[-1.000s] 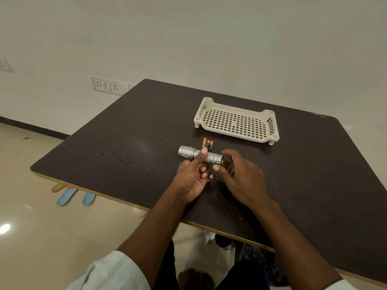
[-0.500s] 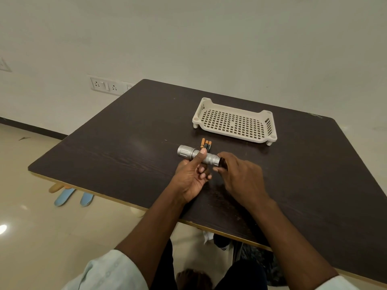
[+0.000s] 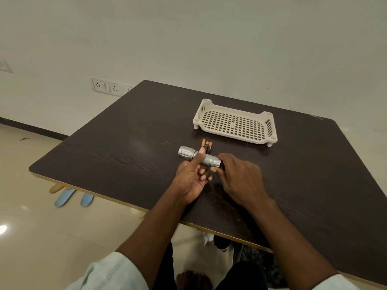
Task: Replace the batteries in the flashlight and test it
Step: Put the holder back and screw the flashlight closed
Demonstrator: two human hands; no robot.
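A silver flashlight (image 3: 188, 154) lies level just above the dark table (image 3: 117, 147), its head pointing left. My left hand (image 3: 191, 178) grips its barrel from below, thumb laid over the top. My right hand (image 3: 240, 178) closes its fingertips on the tail end of the flashlight, and whatever sits at that end is hidden by the fingers. Three orange-and-black batteries (image 3: 207, 146) lie side by side on the table just behind the flashlight, partly covered by my left thumb.
A cream perforated plastic tray (image 3: 270, 135) stands behind the batteries toward the far right. The near table edge runs just below my forearms. Blue slippers (image 3: 73, 197) lie on the tiled floor to the left, and wall sockets (image 3: 106, 86) sit behind the table.
My right hand has shifted left and closed onto the flashlight's tail end. The left hand keeps the same grip on the barrel. The batteries and tray stay put.
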